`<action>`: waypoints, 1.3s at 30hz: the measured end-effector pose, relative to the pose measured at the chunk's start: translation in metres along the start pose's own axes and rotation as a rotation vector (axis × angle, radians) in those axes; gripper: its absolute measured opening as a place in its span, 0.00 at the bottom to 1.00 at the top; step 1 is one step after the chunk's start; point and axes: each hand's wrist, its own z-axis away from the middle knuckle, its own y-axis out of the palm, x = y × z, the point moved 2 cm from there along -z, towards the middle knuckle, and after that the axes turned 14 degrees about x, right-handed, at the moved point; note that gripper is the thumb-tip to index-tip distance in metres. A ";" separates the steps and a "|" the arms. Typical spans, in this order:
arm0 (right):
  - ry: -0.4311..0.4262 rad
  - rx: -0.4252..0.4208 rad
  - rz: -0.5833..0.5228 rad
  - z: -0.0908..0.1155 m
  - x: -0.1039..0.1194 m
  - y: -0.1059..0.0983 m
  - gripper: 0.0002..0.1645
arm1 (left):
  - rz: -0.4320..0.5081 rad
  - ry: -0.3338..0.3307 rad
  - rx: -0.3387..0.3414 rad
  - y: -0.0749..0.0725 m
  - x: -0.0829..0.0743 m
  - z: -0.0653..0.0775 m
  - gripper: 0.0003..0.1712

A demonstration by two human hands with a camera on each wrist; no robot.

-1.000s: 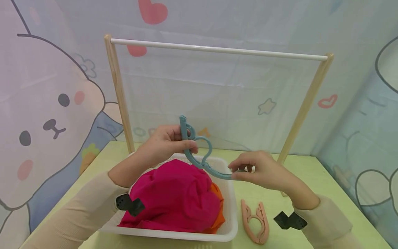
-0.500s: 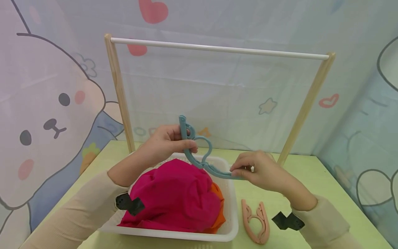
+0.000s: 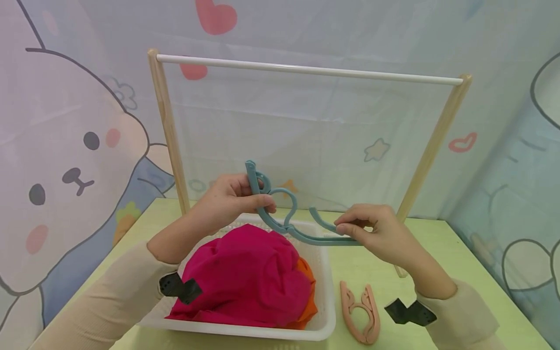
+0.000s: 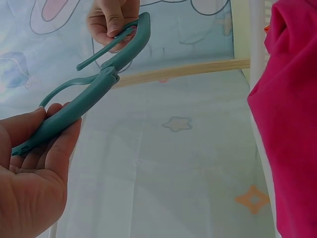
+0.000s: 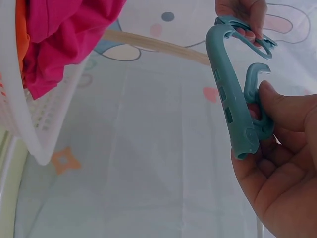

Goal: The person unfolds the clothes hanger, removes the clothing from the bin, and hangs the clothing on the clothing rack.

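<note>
A teal folding hanger (image 3: 310,239) is held in the air by both hands, over the right back part of the white basket. My left hand (image 3: 223,197) grips its left arm, which stands nearly upright with a small loop beside the fingers. My right hand (image 3: 378,231) pinches the right arm near its end, which lies almost level. A curved teal strip (image 3: 321,220) sticks out from that arm by the right fingertips; in the right wrist view this hooked piece (image 5: 251,79) stands away from the slotted arm, under the thumb. A rounded loop (image 3: 292,199) rises at the middle joint.
The white basket (image 3: 325,296) holds bunched magenta cloth (image 3: 245,277) and orange cloth (image 3: 310,306). A folded peach hanger (image 3: 372,321) lies on the pale green table (image 3: 477,287), right of it. Behind stands a wooden rack with a white rail (image 3: 306,69).
My right hand has moved a little right and up, raising the hanger's right arm. The curved strip now swings out from that arm. The left hand has shifted slightly left.
</note>
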 end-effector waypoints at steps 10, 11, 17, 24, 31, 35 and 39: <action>0.034 -0.104 0.001 0.007 0.002 -0.009 0.05 | -0.014 0.026 -0.015 -0.001 -0.007 0.000 0.06; 0.038 -0.116 0.002 0.007 0.002 -0.010 0.05 | -0.015 0.030 -0.017 -0.002 -0.008 0.000 0.06; 0.018 -0.179 -0.030 0.010 0.004 -0.015 0.06 | -0.017 0.044 -0.027 -0.005 -0.010 0.001 0.05; 0.070 -0.222 -0.057 0.018 -0.002 -0.018 0.06 | -0.020 0.050 -0.039 -0.008 -0.009 0.002 0.05; 0.109 -0.236 -0.124 0.026 -0.011 -0.020 0.05 | -0.030 0.053 -0.059 -0.010 -0.009 0.004 0.06; 0.149 -0.249 -0.148 0.029 -0.014 -0.021 0.05 | -0.021 0.058 -0.070 -0.011 -0.009 0.004 0.05; 0.205 -0.260 -0.175 0.033 -0.018 -0.019 0.05 | -0.034 0.056 -0.087 -0.013 -0.009 0.005 0.06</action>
